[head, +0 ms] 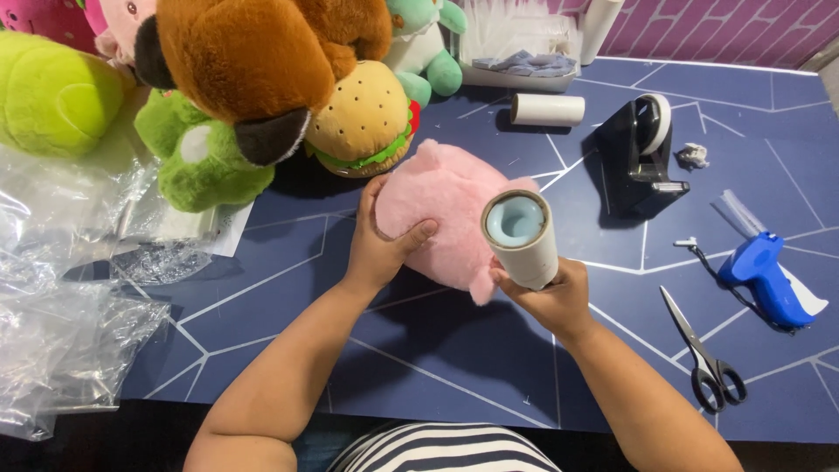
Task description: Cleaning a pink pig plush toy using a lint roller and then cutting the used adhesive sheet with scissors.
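The dark blue worktop (454,350) stretches under both arms; beyond the left hand sits a heap of plush toys, the brown dog (253,61) topmost, a burger plush (363,118) just behind the fingers; the pink plush (446,210) lies between the hands, the left hand (377,249) clasped on its near side; the right hand (546,297) grips a lint roller (520,236) upright, touching the pink plush; right of that hand lie a black tape dispenser (638,157), a blue tagging gun (769,280) and scissors (703,354).

Bright, even overhead light; soft shadows, sharp focus, slight edge distortion.
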